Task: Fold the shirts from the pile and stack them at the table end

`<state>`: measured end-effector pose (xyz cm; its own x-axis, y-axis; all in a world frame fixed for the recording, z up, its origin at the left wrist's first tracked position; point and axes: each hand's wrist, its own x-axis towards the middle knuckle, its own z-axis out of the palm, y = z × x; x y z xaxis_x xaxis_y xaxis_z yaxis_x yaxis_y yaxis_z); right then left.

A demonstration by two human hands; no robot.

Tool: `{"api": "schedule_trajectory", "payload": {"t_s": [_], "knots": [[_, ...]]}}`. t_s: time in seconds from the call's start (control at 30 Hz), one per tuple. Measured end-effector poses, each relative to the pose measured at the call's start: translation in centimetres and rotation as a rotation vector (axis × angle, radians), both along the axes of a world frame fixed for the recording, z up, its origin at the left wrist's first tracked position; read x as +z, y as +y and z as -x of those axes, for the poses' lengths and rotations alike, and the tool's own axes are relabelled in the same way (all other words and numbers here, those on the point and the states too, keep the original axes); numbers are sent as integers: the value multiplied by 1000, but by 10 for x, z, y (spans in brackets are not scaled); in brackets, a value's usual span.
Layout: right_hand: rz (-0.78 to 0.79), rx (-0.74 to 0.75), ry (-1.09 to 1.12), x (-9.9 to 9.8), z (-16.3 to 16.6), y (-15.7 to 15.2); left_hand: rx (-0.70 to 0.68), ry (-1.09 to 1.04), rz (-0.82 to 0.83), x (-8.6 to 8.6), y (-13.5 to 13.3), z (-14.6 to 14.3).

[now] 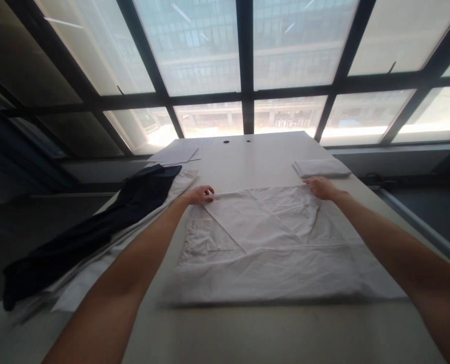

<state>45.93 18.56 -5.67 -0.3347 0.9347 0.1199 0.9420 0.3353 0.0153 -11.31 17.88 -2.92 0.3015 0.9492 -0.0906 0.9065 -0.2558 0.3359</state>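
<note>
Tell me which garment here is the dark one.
The long dark garment at the left of the table, lying over white cloth. Colour sets it apart: the spread garment mid-table and folded piece beyond it are white.

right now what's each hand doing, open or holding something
Left hand: fingers curled at the white garment's far left corner; firm grip can't be told.
Right hand: fingers bent down at its far right corner; grip can't be told either.
</note>
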Motion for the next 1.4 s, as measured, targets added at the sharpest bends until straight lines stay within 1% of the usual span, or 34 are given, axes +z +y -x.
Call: {"api": "schedule_trajectory", "payload": {"t_s": [0.13, 0.2, 0.27, 0.4, 0.5, 0.6, 0.7, 0.77, 0.87, 1.07, 1.23, 1.4], "knots": [[29, -33, -48, 5, 1, 8, -46, 54, 70, 10, 2, -3], [41, -65, -70, 10, 2, 7, -48, 61, 56, 14, -1, -6], [13, -85, -66, 18, 3, 4, -45, 55, 19, 17, -6, -8], [-124, -62, 25, 32, 2, -15, -27, 20, -103, 25, -23, -12], [-216, -40, 102, 39, -3, -34, -24, 2, -236, 32, -40, -11], [-267, -14, 174, 39, -10, -53, -10, 12, -352, 40, -58, -10], [-308, 19, 238, 35, -18, -73, -15, 46, -447, 43, -79, -9], [-337, 36, 264, 31, -22, -87, -36, 63, -516, 42, -95, -9], [-362, 49, 283, 22, -26, -110, -58, 39, -590, 35, -121, -11], [-395, 59, 346, 4, -28, -149, -37, -12, -629, 13, -162, -11], [-400, 95, 368, -3, -28, -171, -105, -40, -617, -1, -183, -7], [-354, 127, 308, -7, -35, -180, -207, -65, -566, -9, -192, -1]]}}
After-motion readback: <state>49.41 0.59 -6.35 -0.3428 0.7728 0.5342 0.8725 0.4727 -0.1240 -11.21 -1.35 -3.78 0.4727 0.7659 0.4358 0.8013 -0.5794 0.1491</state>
